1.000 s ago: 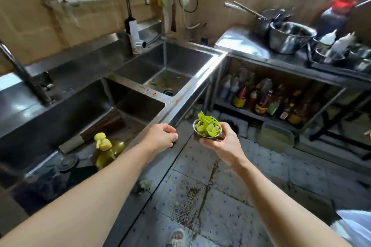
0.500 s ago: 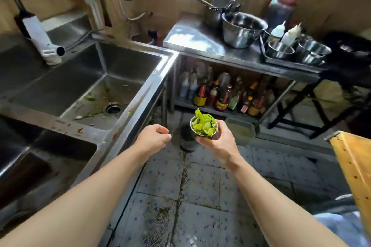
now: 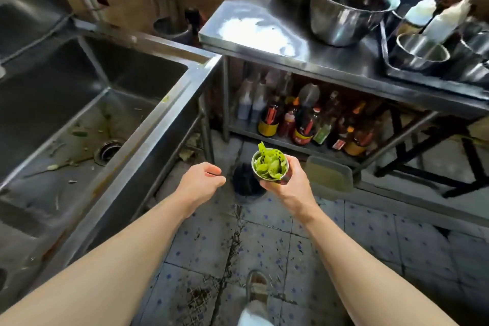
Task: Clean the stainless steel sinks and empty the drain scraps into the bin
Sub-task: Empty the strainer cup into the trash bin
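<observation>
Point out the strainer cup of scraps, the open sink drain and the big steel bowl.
strainer cup [image 3: 269, 168], head view, on the green scraps.
sink drain [image 3: 108, 151], head view, dark opening.
steel bowl [image 3: 341, 24], head view, outer wall.

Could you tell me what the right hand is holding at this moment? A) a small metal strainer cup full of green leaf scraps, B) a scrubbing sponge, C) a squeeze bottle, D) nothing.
A: the right hand grips a small metal strainer cup heaped with green leaf scraps, held above the floor.

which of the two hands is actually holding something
The right hand: its fingers curl round the drain basket of green scraps. The left hand is loosely curled and holds nothing.
</observation>
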### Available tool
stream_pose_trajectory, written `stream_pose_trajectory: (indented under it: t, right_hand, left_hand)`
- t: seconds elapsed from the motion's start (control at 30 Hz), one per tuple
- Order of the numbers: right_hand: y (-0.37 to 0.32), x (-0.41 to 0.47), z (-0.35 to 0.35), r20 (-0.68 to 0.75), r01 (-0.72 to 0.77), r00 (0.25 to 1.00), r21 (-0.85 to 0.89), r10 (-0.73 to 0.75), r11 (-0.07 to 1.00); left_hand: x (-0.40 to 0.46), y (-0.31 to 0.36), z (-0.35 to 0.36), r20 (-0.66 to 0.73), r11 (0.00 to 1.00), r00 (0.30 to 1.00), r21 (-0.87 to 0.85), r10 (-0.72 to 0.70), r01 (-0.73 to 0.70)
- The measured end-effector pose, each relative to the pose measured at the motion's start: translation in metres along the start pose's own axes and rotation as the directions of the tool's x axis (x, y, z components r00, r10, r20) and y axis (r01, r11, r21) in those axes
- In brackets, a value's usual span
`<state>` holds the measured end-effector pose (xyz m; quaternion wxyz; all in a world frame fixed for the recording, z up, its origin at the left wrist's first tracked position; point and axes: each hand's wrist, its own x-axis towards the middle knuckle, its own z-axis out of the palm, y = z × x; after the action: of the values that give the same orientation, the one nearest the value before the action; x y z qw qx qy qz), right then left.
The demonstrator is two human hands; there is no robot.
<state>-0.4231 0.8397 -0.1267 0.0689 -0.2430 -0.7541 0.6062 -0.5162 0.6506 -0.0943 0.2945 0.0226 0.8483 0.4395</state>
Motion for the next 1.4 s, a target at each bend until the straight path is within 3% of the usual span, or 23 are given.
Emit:
stream_pose_trajectory:
  t: [0.37, 0.83, 1.0, 1.17, 1.3, 1.4]
  right_hand:
    - [0.117, 0.147, -0.019, 0.077, -0.12, 0.989, -0.061, 0.124, 0.991]
    - [0.362, 0.281, 0.062, -0.026, -0.225, 0.974, -0.152, 0.223, 0.962]
    - [0.42, 0.314, 0.087, -0.048, -0.179, 0.984, -0.302, 0.173, 0.936]
    - [0.459, 0.334, 0.107, -0.021, -0.084, 0.996, -0.582, 0.088, 0.809]
    - [0.473, 0.342, 0.116, 0.077, -0.005, 0.991, -0.803, 0.112, 0.596]
    - [0.477, 0.344, 0.12, 0.15, 0.074, 0.982, -0.861, 0.114, 0.504]
  left_hand:
    - [0.157, -0.02, 0.098, -0.054, 0.983, 0.983, 0.06, -0.173, 0.176]
    - [0.361, -0.191, 0.216, 0.034, 0.957, 0.965, 0.142, -0.26, 0.253]
    - [0.414, -0.242, 0.25, 0.0, 0.941, 0.96, 0.197, -0.281, 0.275]
    - [0.45, -0.278, 0.267, -0.065, 0.932, 0.964, 0.246, -0.258, 0.266]
    - [0.466, -0.294, 0.274, -0.038, 0.929, 0.969, 0.277, -0.245, 0.246]
    - [0.472, -0.304, 0.277, -0.039, 0.924, 0.969, 0.291, -0.246, 0.246]
